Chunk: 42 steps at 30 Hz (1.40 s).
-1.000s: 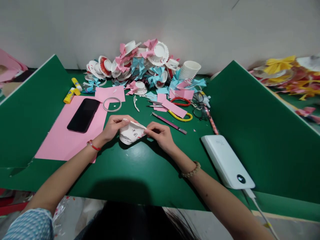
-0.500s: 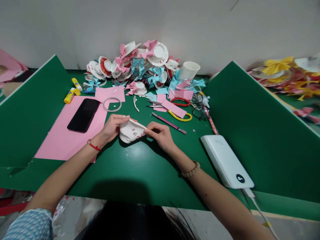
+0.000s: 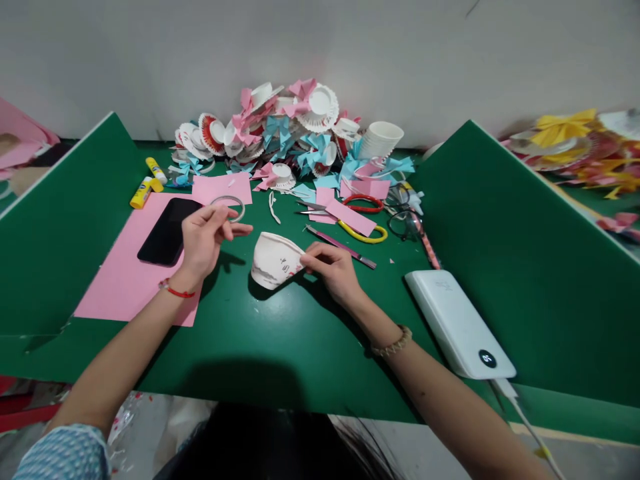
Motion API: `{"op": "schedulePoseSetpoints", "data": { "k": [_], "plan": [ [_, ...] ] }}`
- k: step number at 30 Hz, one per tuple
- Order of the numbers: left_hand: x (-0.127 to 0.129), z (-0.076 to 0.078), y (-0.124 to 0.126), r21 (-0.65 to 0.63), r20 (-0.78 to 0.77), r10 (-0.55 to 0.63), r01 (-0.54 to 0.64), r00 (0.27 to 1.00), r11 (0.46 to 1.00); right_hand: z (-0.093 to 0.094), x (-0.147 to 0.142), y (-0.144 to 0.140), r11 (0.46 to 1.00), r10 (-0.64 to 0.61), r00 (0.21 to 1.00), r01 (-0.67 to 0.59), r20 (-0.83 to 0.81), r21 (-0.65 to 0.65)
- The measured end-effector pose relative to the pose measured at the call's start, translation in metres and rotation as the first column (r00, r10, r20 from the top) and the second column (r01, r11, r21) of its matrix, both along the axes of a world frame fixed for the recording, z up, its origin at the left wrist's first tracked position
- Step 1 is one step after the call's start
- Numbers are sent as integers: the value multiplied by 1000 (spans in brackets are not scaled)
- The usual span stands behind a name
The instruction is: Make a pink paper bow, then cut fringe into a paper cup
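while right hand (image 3: 334, 268) pinches paper cup (image 3: 274, 259), left hand (image 3: 204, 237) hovers.

head camera looks forward and down (close) over the green table (image 3: 280, 347)

The squat white paper cup (image 3: 276, 260) with red print is seen to be thin, matt and creased. A matt sheet of pink paper (image 3: 120, 280) is laid on the smooth green table top (image 3: 260, 340), which carries a soft sheen. The flat black phone (image 3: 167, 231) is marked by a glossy glass face. The white oblong power bank (image 3: 457, 323) is cased in smooth, slightly shiny plastic. Bright metal blades are shown on the yellow-handled scissors (image 3: 345, 227), the handles being glossy plastic
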<state>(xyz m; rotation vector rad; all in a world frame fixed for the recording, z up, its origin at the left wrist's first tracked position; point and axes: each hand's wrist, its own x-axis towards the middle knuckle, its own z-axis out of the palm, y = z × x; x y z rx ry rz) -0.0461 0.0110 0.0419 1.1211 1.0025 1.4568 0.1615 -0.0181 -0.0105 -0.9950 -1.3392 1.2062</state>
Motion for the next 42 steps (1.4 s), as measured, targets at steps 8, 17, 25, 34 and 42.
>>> {"op": "schedulePoseSetpoints", "data": {
  "k": [8, 17, 25, 34, 42],
  "plan": [
    [16, -7, -17, -31, -439, -351, 376, 827, 926, 4, -7, -12, 984, -46, 993, 26, 109, 177],
    [20, -17, -23, 98, -512, -306, 408, 803, 908, 5, -11, -22, 920, -150, 946, 27, 287, 392],
    [28, -31, -26, -207, -330, -426, 376, 842, 903, 4, -10, -21, 904, -289, 925, 180, 246, 388],
    [32, -39, -23, -366, -75, -402, 349, 913, 863, 2, 8, -3, 954, -227, 930, 152, 290, 260],
    [31, -47, -22, -356, -1, -340, 318, 940, 879, -22, 91, 46, 811, -577, 352, 356, 737, 465]
  ]
}}
